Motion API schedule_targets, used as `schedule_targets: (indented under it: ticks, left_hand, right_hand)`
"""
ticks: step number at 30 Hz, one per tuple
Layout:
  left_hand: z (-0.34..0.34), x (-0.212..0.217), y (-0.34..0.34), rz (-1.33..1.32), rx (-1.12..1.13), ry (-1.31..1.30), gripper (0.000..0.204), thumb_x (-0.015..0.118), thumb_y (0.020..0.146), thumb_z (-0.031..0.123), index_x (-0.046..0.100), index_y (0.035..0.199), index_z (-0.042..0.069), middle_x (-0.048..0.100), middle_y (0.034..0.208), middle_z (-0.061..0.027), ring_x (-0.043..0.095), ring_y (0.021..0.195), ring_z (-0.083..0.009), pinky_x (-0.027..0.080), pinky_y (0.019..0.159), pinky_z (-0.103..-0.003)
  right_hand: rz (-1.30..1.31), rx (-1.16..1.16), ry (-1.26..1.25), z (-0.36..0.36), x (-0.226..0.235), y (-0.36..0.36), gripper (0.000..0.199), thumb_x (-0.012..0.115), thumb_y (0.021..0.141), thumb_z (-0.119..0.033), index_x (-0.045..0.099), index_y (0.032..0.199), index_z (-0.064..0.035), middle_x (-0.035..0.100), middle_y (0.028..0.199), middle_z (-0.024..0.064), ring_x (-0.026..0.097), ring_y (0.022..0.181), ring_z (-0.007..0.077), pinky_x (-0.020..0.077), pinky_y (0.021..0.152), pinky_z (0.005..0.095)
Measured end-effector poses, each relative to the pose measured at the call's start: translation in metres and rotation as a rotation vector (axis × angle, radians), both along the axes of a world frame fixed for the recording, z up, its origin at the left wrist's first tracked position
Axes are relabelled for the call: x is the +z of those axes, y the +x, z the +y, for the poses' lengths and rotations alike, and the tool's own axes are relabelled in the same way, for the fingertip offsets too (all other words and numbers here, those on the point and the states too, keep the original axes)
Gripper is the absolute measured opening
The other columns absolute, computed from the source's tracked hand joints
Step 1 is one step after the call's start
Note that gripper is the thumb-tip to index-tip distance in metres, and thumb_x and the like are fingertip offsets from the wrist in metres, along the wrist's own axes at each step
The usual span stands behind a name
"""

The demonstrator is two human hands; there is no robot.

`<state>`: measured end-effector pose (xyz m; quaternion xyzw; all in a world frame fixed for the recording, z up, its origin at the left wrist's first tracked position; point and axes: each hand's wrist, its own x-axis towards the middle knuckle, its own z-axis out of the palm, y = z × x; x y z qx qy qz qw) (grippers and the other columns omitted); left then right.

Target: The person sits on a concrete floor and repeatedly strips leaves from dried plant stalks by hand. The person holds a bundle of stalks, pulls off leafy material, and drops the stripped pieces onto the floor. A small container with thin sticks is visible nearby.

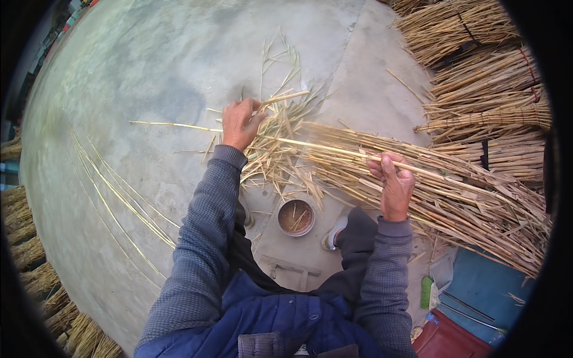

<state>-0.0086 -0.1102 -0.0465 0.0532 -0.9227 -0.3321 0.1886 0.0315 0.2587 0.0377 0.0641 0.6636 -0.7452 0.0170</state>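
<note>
A long, pale reed stalk [325, 147] stretches across in front of me, held in both hands. My right hand [395, 186] pinches it between thumb and fingers, above a large heap of loose reeds [471, 197]. My left hand [240, 123] is closed round it farther left, and the stalk's thin end [173, 125] sticks out beyond that hand. A short straw-coloured piece [289, 96] juts out by the left fingers; whether they grip it I cannot tell. Beneath and beside the left hand lies a pile of peeled husks and leaves [271, 158].
Between my feet stands a round metal bowl [296, 218] with bits of stalk in it. Several thin stripped stalks [122, 188] lie on the concrete floor to the left. Tied reed bundles [477, 89] are stacked at right. Blue [483, 280] and red [453, 340] flat surfaces sit at lower right.
</note>
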Motion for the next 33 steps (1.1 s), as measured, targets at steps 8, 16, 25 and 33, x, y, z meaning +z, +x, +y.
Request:
schedule_targets:
  ticks: [8, 16, 25, 33]
  left_hand:
    - [0.089, 0.044, 0.016, 0.273, -0.564, 0.038, 0.029, 0.08, 0.082, 0.027, 0.072, 0.103, 0.008, 0.071, 0.105, -0.0077, 0.063, 0.101, -0.0264, 0.045, 0.086, -0.041]
    - [0.037, 0.045, 0.012, 0.013, -0.509, -0.007, 0.019, 0.082, 0.08, 0.022, 0.073, 0.084, 0.005, 0.071, 0.078, -0.0088, 0.065, 0.075, -0.0246, 0.049, 0.074, -0.038]
    - [0.012, 0.052, 0.018, -0.221, -0.491, 0.268, 0.021, 0.082, 0.082, 0.021, 0.075, 0.092, 0.004, 0.074, 0.086, -0.0093, 0.068, 0.081, -0.0217, 0.052, 0.076, -0.036]
    - [0.105, 0.04, 0.019, 0.275, -0.594, 0.125, 0.019, 0.083, 0.079, 0.021, 0.076, 0.094, 0.012, 0.072, 0.09, -0.0016, 0.065, 0.09, -0.0196, 0.044, 0.081, -0.035]
  right_hand:
    - [-0.039, 0.085, 0.019, -0.047, -0.015, 0.0, 0.027, 0.068, 0.099, -0.024, 0.064, 0.111, -0.0002, 0.074, 0.093, 0.0129, 0.073, 0.081, 0.0188, 0.0589, 0.074, 0.0286]
    - [-0.003, 0.071, -0.106, -0.023, -0.014, -0.002, 0.028, 0.07, 0.096, -0.012, 0.063, 0.12, -0.0013, 0.071, 0.111, 0.0116, 0.07, 0.099, 0.0185, 0.0568, 0.086, 0.0295]
    - [0.155, 0.134, -0.117, -0.017, -0.027, -0.002, 0.022, 0.066, 0.097, -0.006, 0.06, 0.118, -0.0015, 0.069, 0.118, 0.0166, 0.069, 0.104, 0.0223, 0.0596, 0.087, 0.0343]
    - [0.07, 0.028, -0.018, -0.035, -0.025, 0.003, 0.021, 0.063, 0.101, -0.012, 0.064, 0.117, 0.0022, 0.072, 0.106, 0.0128, 0.073, 0.09, 0.0222, 0.0615, 0.078, 0.0309]
